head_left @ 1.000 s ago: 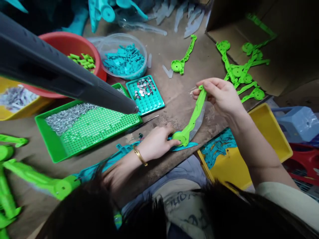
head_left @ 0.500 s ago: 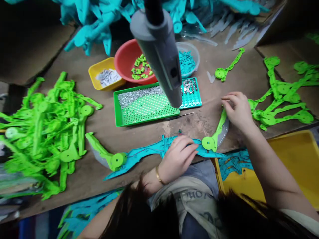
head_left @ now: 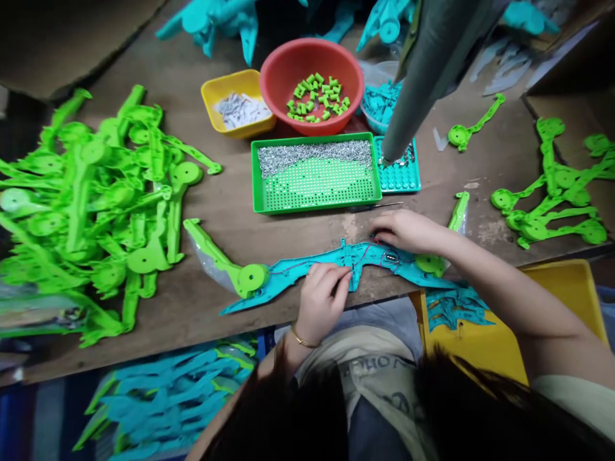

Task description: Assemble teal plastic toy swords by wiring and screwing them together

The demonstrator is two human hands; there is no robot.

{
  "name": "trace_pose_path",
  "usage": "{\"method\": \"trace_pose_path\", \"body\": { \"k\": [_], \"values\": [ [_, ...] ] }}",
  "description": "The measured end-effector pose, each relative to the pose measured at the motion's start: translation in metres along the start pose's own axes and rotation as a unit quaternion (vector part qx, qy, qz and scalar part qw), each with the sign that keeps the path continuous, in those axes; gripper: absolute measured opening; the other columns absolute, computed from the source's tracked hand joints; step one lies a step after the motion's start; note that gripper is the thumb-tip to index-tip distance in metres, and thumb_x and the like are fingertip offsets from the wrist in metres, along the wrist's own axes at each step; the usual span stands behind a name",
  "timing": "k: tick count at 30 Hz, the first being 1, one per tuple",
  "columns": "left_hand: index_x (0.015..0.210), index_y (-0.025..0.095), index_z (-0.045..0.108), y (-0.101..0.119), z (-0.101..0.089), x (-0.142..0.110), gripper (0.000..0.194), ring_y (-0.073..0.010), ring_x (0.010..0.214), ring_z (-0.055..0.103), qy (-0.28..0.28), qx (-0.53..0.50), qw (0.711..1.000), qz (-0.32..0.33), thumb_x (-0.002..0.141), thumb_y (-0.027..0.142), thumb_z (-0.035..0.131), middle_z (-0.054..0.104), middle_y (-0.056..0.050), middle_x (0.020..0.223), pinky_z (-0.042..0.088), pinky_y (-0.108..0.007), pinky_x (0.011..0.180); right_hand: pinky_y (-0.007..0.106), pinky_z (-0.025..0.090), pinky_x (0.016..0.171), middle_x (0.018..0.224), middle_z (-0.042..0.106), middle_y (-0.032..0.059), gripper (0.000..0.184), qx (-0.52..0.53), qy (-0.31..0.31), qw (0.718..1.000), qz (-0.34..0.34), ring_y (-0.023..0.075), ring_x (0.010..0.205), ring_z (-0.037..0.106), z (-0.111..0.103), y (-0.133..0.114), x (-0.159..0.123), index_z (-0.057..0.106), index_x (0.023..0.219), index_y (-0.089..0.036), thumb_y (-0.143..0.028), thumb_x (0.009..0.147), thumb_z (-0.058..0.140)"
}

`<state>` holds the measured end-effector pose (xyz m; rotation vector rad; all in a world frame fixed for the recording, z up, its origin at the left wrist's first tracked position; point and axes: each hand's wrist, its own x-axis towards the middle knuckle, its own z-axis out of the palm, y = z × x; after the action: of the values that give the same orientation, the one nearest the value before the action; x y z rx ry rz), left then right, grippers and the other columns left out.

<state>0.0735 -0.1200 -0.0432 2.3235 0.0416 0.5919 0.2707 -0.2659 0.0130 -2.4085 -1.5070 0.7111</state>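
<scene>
My left hand [head_left: 321, 301] overlaps the curved turquoise plastic piece [head_left: 288, 273], centre. My right hand [head_left: 402, 230] hides its underside; I can't tell either grip.

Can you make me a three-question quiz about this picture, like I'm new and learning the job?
1. True or false: the round red plastic bowl holds small white pieces.

2. Fill in: the small shiny pieces heaped in the rectangular green plastic tray are ____ in colour.

3. Choose: is the bare left hand or the bare right hand nearer the middle crosspiece of the long curved blue plastic frame?

Key: 1. False, they are lime green. 2. Silver. 3. The left hand.
</scene>
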Motion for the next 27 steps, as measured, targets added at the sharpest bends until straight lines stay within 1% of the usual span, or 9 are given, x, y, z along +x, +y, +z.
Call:
{"method": "trace_pose_path", "body": {
  "k": [4,7,9,11,14,16,18,23,27],
  "values": [
    [0.089,0.016,0.064,0.011,0.011,0.010,0.018,-0.0164,0.080,0.059,-0.006,0.022,1.000,-0.020,0.092,0.032,0.056,0.066,-0.005,0.082,0.045,-0.032,0.079,0.026,0.041,0.071,0.088,0.069,0.0029,0.017,0.084,0.032,0.996,0.000,0.0143,0.077,0.060,-0.015,-0.011,-0.005,0.066,0.097,-0.018,-0.018,0.084,0.055],
    [0.070,0.017,0.061,0.023,0.023,0.019,0.040,-0.0191,0.074,0.057,-0.042,0.076,0.996,-0.017,0.088,0.052,0.055,0.062,-0.005,0.070,0.041,-0.034,0.073,0.024,0.042,0.067,0.080,0.068,0.0006,0.014,0.148,0.014,0.989,0.004,0.0122,0.070,0.060,-0.021,-0.017,-0.007,0.063,0.094,-0.018,-0.018,0.082,0.056],
    [0.067,0.017,0.060,0.032,0.034,0.024,0.048,-0.0214,0.075,0.057,-0.066,0.103,0.992,-0.005,0.086,0.060,0.052,0.062,-0.007,0.069,0.039,-0.036,0.073,0.023,0.043,0.062,0.072,0.065,-0.0013,0.011,0.196,-0.012,0.980,0.023,0.0113,0.064,0.060,-0.020,-0.017,-0.007,0.061,0.092,-0.018,-0.019,0.082,0.056],
    [0.070,0.016,0.062,0.040,0.045,0.027,0.046,-0.0235,0.079,0.057,-0.078,0.116,0.990,0.006,0.086,0.058,0.053,0.063,-0.008,0.072,0.038,-0.037,0.075,0.022,0.044,0.057,0.067,0.062,-0.0029,0.009,0.243,-0.034,0.968,0.053,0.0110,0.059,0.059,-0.017,-0.015,-0.007,0.058,0.091,-0.018,-0.020,0.082,0.055],
    [0.074,0.017,0.063,0.051,0.053,0.028,0.026,-0.0238,0.082,0.058,-0.106,0.106,0.989,0.002,0.090,0.037,0.056,0.064,-0.007,0.075,0.037,-0.037,0.076,0.022,0.044,0.054,0.067,0.061,-0.0032,0.010,0.269,-0.039,0.959,0.082,0.0111,0.057,0.060,-0.013,-0.010,-0.008,0.057,0.091,-0.019,-0.021,0.082,0.055],
    [0.074,0.017,0.062,0.054,0.050,0.028,0.020,-0.0221,0.081,0.058,-0.129,0.077,0.989,-0.014,0.090,0.024,0.053,0.064,-0.005,0.075,0.038,-0.036,0.076,0.023,0.045,0.058,0.069,0.063,-0.0021,0.011,0.256,-0.026,0.963,0.077,0.0113,0.061,0.060,-0.012,-0.008,-0.010,0.058,0.092,-0.018,-0.021,0.082,0.055],
    [0.078,0.017,0.062,0.051,0.041,0.029,0.018,-0.0205,0.080,0.057,-0.138,0.044,0.989,-0.030,0.090,0.021,0.050,0.065,-0.004,0.077,0.038,-0.034,0.075,0.023,0.045,0.062,0.073,0.065,-0.0006,0.011,0.224,-0.004,0.973,0.062,0.0118,0.065,0.060,-0.014,-0.007,-0.012,0.060,0.091,-0.017,-0.020,0.081,0.057],
    [0.090,0.018,0.066,0.022,0.017,0.031,0.018,-0.0198,0.084,0.056,-0.127,0.031,0.991,-0.036,0.094,0.023,0.049,0.066,-0.005,0.086,0.039,-0.034,0.079,0.026,0.046,0.075,0.094,0.070,0.0033,0.023,0.183,0.020,0.983,0.003,0.0136,0.083,0.063,-0.016,-0.009,-0.009,0.067,0.100,-0.017,-0.014,0.082,0.054],
    [0.092,0.020,0.069,0.003,0.010,0.028,0.019,-0.0203,0.086,0.053,-0.082,0.076,0.994,-0.009,0.093,0.026,0.051,0.062,-0.007,0.089,0.040,-0.034,0.079,0.028,0.047,0.082,0.101,0.070,0.0048,0.025,0.179,0.030,0.983,-0.013,0.0156,0.092,0.063,-0.014,-0.009,-0.002,0.070,0.102,-0.018,-0.016,0.082,0.055]
  ]
}}
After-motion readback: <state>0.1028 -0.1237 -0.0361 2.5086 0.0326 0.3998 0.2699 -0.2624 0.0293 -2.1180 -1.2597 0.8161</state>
